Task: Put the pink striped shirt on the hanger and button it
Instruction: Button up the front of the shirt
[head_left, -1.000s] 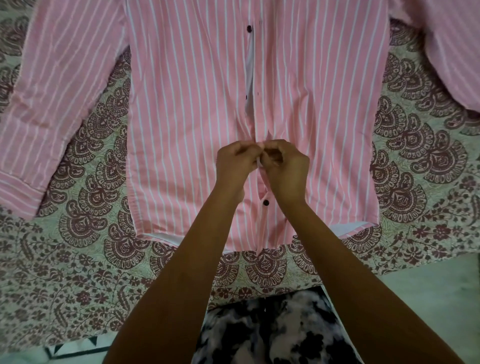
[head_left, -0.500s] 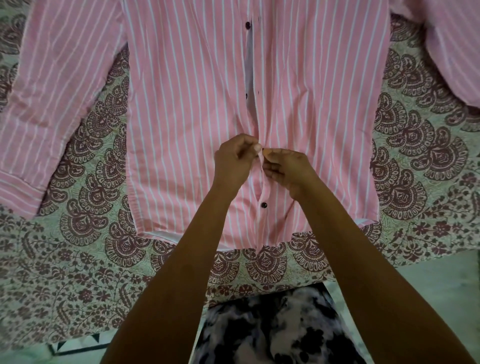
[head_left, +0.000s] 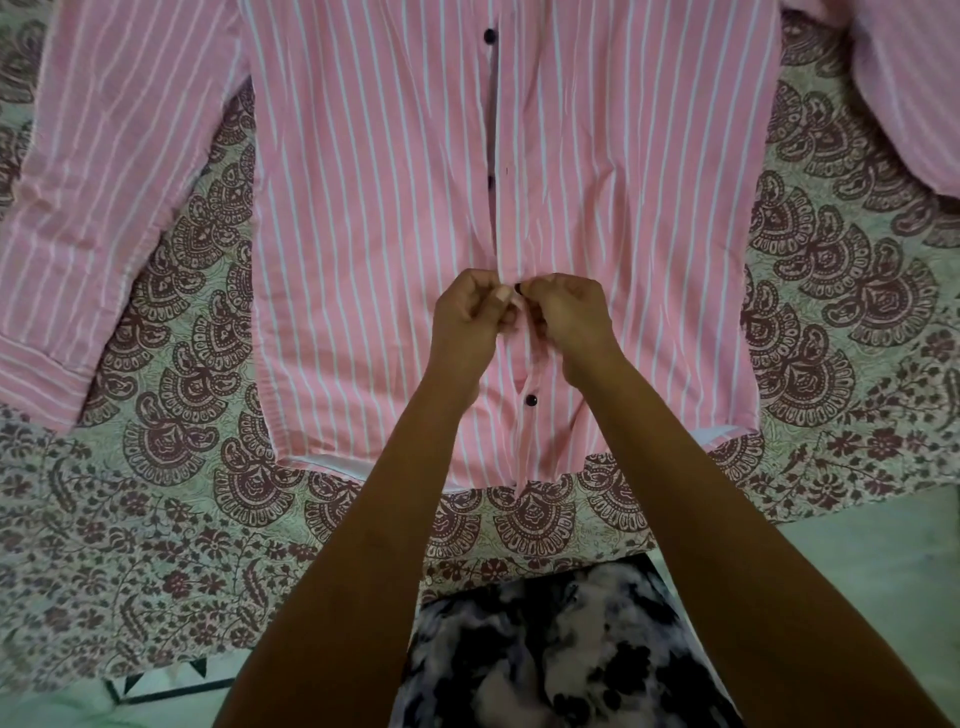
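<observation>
1. The left sleeve (head_left: 104, 182) of the pink striped shirt (head_left: 363, 208) runs down and out toward the left edge, flat on the patterned sheet (head_left: 182, 338).
2. The shirt's body lies face up across the middle of that sheet, hem toward me, front edges meeting down the centre.
3. My left grip (head_left: 467, 322) is curled tight, thumb and fingertips pinching the left front edge of the shirt about halfway down the opening.
4. A dark top button (head_left: 489, 36) sits far up the opening, well apart from my hands.
5. A small dark button (head_left: 518, 286) shows just between my two grips (only partly visible, so I cannot tell whether it is through its hole).
6. A lower button (head_left: 531, 399) shows below my hands, near the hem.
7. A black and white printed cloth (head_left: 545, 649) lies between my forearms, nearest me.
8. My right grip (head_left: 571, 322) is also curled, pinching the right front edge, its knuckles almost touching the left grip.
9. The right sleeve (head_left: 909, 93) angles away at the upper right corner.
</observation>
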